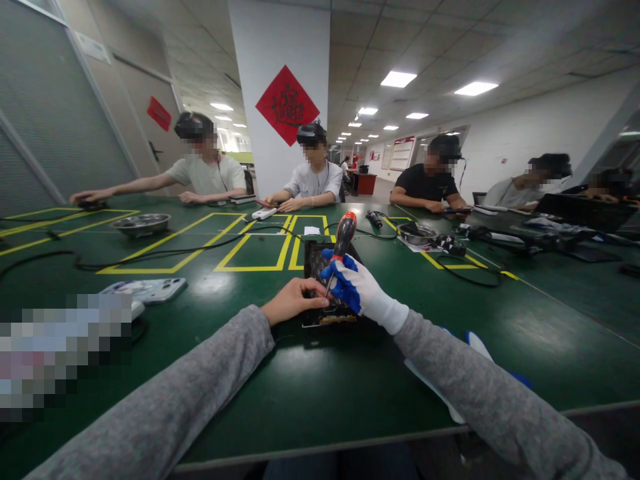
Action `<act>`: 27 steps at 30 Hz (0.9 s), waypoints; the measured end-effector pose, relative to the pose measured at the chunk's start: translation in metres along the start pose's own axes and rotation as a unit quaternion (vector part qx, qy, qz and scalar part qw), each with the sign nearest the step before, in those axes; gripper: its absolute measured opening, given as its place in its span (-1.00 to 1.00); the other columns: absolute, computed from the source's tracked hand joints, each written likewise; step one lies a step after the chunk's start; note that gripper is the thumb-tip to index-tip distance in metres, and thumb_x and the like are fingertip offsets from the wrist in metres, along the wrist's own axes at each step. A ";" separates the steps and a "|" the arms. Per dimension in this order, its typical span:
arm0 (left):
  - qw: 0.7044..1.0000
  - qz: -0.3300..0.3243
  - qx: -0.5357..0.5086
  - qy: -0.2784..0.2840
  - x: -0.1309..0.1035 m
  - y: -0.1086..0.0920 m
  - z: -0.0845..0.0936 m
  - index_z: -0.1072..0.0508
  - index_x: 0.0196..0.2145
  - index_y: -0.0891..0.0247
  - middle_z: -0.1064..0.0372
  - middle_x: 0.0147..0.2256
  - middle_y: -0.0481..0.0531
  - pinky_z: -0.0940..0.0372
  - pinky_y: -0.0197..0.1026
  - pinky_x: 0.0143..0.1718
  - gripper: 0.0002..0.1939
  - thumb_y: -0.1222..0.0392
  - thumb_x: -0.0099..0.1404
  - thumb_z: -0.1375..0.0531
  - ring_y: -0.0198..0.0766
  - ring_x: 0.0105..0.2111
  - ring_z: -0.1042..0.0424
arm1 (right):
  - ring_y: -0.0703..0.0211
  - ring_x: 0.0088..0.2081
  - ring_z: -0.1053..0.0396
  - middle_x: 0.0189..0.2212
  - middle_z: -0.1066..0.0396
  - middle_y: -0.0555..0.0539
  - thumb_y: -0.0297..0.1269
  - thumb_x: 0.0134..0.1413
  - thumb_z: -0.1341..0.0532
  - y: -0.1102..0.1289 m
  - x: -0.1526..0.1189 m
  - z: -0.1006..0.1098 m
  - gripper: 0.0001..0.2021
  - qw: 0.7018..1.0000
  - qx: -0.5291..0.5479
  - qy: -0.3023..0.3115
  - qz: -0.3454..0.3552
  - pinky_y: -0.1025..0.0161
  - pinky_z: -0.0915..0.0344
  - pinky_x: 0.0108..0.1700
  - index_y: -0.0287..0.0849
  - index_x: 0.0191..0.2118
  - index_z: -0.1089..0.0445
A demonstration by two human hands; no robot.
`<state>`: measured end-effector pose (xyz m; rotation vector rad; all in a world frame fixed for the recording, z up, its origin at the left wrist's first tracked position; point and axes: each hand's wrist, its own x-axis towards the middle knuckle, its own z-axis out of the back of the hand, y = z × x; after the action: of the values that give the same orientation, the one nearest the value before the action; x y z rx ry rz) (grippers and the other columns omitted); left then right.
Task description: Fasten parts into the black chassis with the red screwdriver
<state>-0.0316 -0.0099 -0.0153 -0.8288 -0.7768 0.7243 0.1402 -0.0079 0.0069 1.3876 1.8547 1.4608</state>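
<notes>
My right hand, in a white glove with blue coated fingers, grips a screwdriver with a red and black handle. The screwdriver is tilted, handle up, and its metal shaft points down toward a black, flat electronic device on the table. My bare left hand rests at the device's left side, thumb and fingers pinched close to the screwdriver's tip. What lies between those fingertips is too small to tell. Both hands hide much of the device, whose near edge shows a brownish-gold strip.
The green table bears yellow tape outlines and black cables. A phone lies left; a blue-white glove lies partly under my right forearm. Metal bowls stand farther off. Several people wearing headsets sit across the table.
</notes>
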 end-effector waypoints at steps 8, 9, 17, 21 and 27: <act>0.999 0.007 -0.048 0.017 0.001 0.004 0.003 -0.49 -0.46 0.37 -0.44 -0.44 0.06 -0.25 -0.24 -0.25 -0.77 0.10 0.08 -0.24 -0.28 -0.37 -0.38 | 0.33 -0.61 -0.34 -0.49 -0.43 0.01 -0.12 0.06 -0.11 0.002 0.002 -0.001 -0.62 1.000 0.002 0.002 -0.028 0.37 -0.29 -0.59 -0.09 0.00 -0.20; 0.998 0.002 -0.048 0.028 0.000 0.003 0.003 -0.50 -0.44 0.37 -0.45 -0.43 0.07 -0.24 -0.24 -0.24 -0.76 0.10 0.10 -0.22 -0.27 -0.35 -0.38 | 0.33 -0.62 -0.33 -0.49 -0.43 0.00 -0.11 0.07 -0.11 0.002 0.002 -0.001 -0.63 1.000 -0.001 0.002 -0.031 0.37 -0.28 -0.60 -0.10 -0.01 -0.21; 1.000 0.021 -0.013 -0.012 0.000 0.002 -0.002 -0.48 -0.42 0.36 -0.44 -0.42 0.03 -0.24 -0.24 -0.25 -0.74 0.08 0.03 -0.27 -0.29 -0.38 -0.38 | 0.38 -0.62 -0.31 -0.51 -0.40 0.03 -0.13 0.05 -0.13 -0.002 0.003 0.002 -0.64 1.000 -0.008 0.005 -0.002 0.42 -0.26 -0.60 -0.11 -0.03 -0.25; 1.000 0.001 0.007 -0.012 0.000 0.002 -0.001 -0.47 -0.50 0.36 -0.41 -0.46 0.02 -0.24 -0.25 -0.28 -0.76 0.09 0.00 -0.28 -0.29 -0.40 -0.36 | 0.37 -0.61 -0.32 -0.52 -0.40 0.02 -0.13 0.05 -0.13 -0.001 0.002 0.001 -0.63 1.000 -0.012 0.008 -0.002 0.41 -0.27 -0.58 -0.12 -0.01 -0.23; 0.997 -0.036 0.024 0.059 -0.001 -0.003 0.004 -0.53 -0.43 0.36 -0.44 -0.40 0.11 -0.22 -0.23 -0.21 -0.71 0.06 0.16 -0.16 -0.24 -0.31 -0.37 | 0.36 -0.64 -0.30 -0.50 -0.40 0.01 -0.09 0.06 -0.10 0.000 0.000 0.002 -0.60 0.999 -0.024 0.019 -0.012 0.39 -0.26 -0.61 -0.14 0.00 -0.21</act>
<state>-0.0342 -0.0109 -0.0114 -0.7889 -0.6770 0.6216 0.1412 -0.0068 0.0060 1.3186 1.8407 1.5206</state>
